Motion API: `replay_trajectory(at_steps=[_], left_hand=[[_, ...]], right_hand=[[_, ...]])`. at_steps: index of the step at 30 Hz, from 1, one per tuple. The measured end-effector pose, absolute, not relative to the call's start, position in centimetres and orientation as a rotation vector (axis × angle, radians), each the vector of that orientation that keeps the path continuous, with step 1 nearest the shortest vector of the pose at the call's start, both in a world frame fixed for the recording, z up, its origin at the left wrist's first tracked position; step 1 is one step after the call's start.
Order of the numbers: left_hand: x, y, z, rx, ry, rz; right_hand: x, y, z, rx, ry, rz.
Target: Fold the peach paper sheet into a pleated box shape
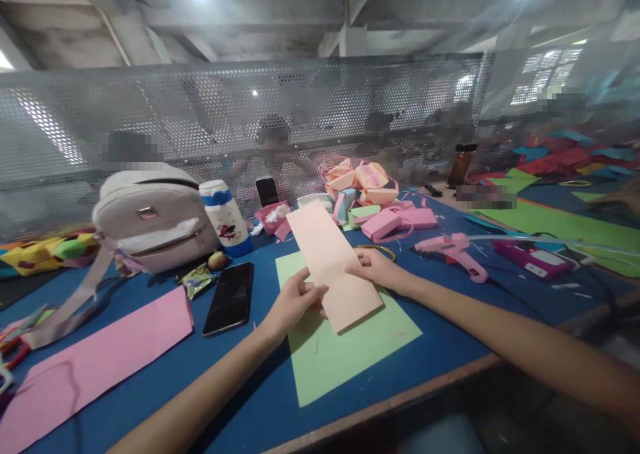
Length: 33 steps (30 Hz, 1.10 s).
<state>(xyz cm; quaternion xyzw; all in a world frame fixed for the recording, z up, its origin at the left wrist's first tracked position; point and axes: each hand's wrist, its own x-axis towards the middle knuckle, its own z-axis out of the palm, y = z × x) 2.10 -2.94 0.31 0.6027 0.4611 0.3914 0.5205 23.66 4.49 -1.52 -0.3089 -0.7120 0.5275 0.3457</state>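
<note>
A long peach strip of folded paper (pixel 333 261) is held between my two hands, tilted over a green sheet of paper (pixel 320 374) that lies on the blue table. My left hand (pixel 297 301) grips the strip's left edge, thumb on top and fingers partly hidden beneath. On the opposite edge, my right hand (pixel 377 271) has its fingertips on the upper face, with the rest around the side. To the right of that hand lies a pink glue gun (pixel 453 251) with a glue stick in its back.
Left of the green sheet are a black phone (pixel 229 299), a snack packet (pixel 199 281), pink paper (pixel 110 361), a bottle (pixel 226 217) and a grey backpack (pixel 155 221). Folded paper pieces (pixel 367 181) pile up behind, before a perforated metal screen (pixel 310 94). A purple box (pixel 533 257) sits right.
</note>
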Motion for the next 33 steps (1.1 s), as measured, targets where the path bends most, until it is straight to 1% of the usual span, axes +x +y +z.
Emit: replay_trajectory(at_steps=[3,7,9,10,11,13,15,17,19,22,24,29,33], left_hand=[[1.7,-3.2,1.0,1.605,1.146,0.870],[0.7,-3.5,2.5,1.884,1.183,0.959],[0.6,-3.8,2.7,2.160,1.042,0.929],[0.6,-3.9,2.6,2.340,0.927,0.876],[0.6,-4.0,2.3,2.517,0.800,0.810],[0.6,-4.0,1.5,2.757,0.610,0.677],[0.4,-4.0,0.5,2.798,0.575,0.614],[0.1,-3.8,-0.3,2.793,0.594,0.616],[-0.2,-3.7,-0.8,2.815,0.613,0.650],[-0.3,-3.5,-1.2,2.867,0.593,0.683],[-0.2,-3.4,-1.4,2.883,0.581,0.700],[-0.1,-3.4,-1.6,2.903,0.566,0.782],[-0.1,-3.5,-1.3,2.918,0.531,0.781]], right_hand=[[23.7,4.5,-1.6,-0.821,-1.842,1.334],[23.3,4.5,-1.8,-0.882,-1.878,1.349],[23.0,4.2,-1.7,-0.942,-1.916,1.328],[22.9,3.9,-1.5,-0.978,-1.962,1.259],[22.9,3.6,-1.3,-1.008,-2.035,1.145],[23.0,2.9,-0.6,-1.031,-2.250,0.769],[23.5,2.1,0.2,-1.003,-2.471,0.393],[24.1,1.5,0.9,-0.884,-2.631,0.190],[24.6,1.2,1.3,-0.641,-2.779,0.185],[24.9,1.0,1.3,-0.355,-2.900,0.294],[24.9,1.0,0.9,-0.305,-2.892,0.315],[24.6,0.6,-1.2,-0.247,-2.780,0.229],[24.4,-0.1,-2.2,-0.294,-2.696,0.361]])
